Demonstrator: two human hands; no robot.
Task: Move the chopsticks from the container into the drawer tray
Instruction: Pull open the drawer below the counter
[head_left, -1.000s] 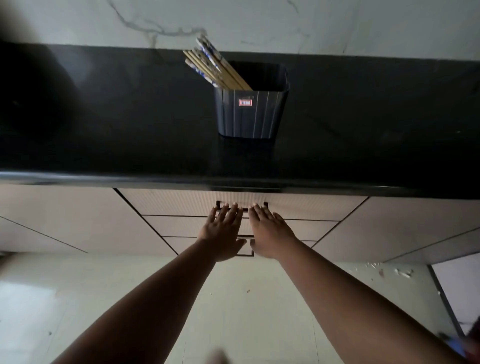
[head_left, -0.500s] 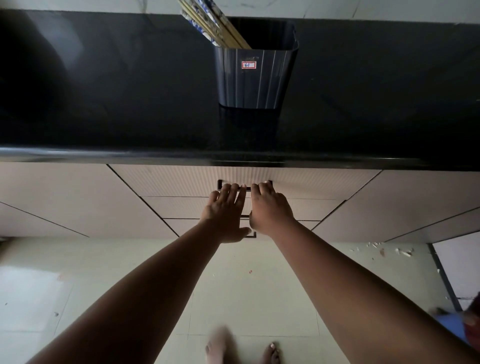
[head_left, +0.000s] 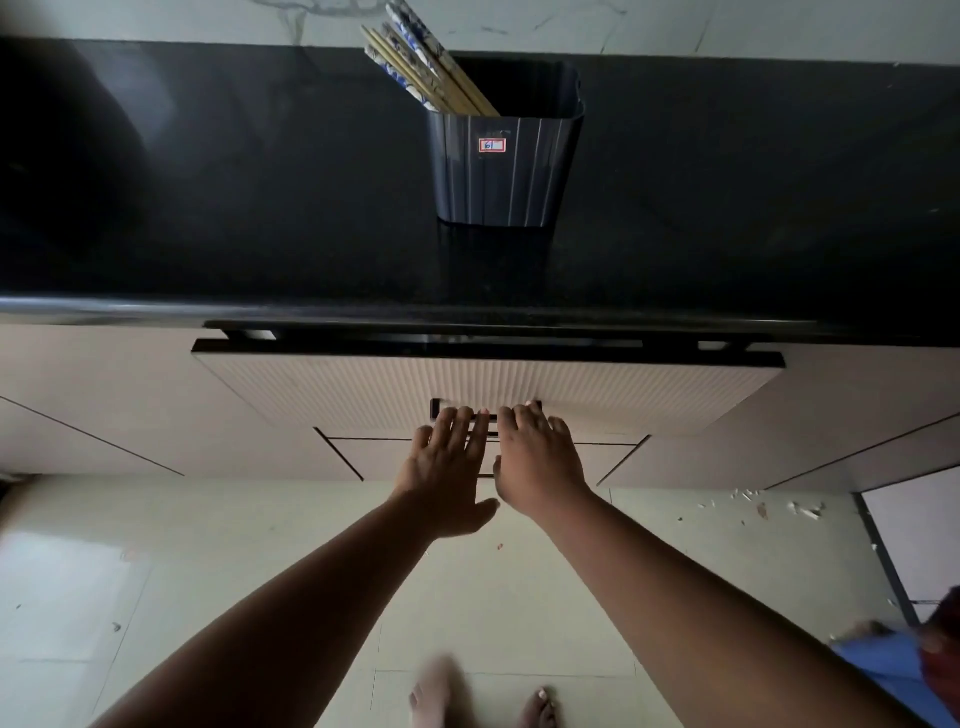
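Just beyond the fingertips of both hands, the top drawer (head_left: 488, 387) stands pulled a little way out from under the black bench (head_left: 260, 182), its dark upper edge showing clear of the bench's rounded front lip. Only a narrow slot is open between that edge and the lip; the drawer's inside and any tray in it are hidden. The left hand (head_left: 447, 467) and the right hand (head_left: 535, 462) sit side by side, nearly touching, with their fingers hooked over the dark handle (head_left: 435, 408) on the ribbed drawer front. The left hand's fingers are fairly straight and spread, the right hand's more curled; whether either fully closes on the bar I cannot tell.

Beneath the hands, two more drawer fronts show, both flush with the cabinet. Nearer than the hands lies open pale floor (head_left: 156, 571), with two bare feet (head_left: 483, 696) at the bottom edge.

Far beyond the hands, up on the bench and well apart from them, one dark ribbed container (head_left: 504, 171) stands upright with a small label on its near face. The chopsticks (head_left: 426, 67) are bundled in its left corner, long axes leaning up and to the left, patterned ends poking out above the rim. Their count is unclear, several at least. Bare bench spreads to either side of the container.
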